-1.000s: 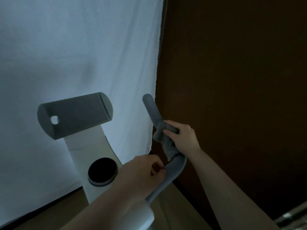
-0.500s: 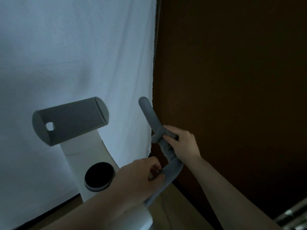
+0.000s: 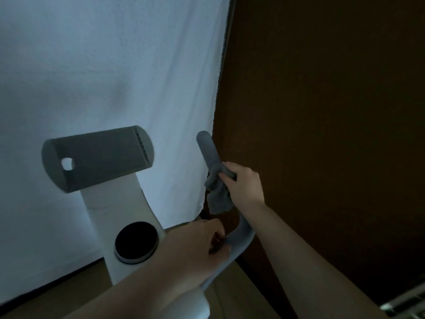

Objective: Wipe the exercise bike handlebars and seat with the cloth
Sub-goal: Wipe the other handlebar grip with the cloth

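two hands on one grey handlebar

both hands grip the curved handlebar (image 3: 239, 238). the right hand (image 3: 245, 185) is curled round the upper stretch with the grey cloth (image 3: 217, 194) bunched under its fingers, a loose end hanging below. the left hand (image 3: 200, 242) clasps the lower bend. the grey console (image 3: 96, 157) stands to the left on a white post (image 3: 119, 208), before a white curtain (image 3: 103, 65).
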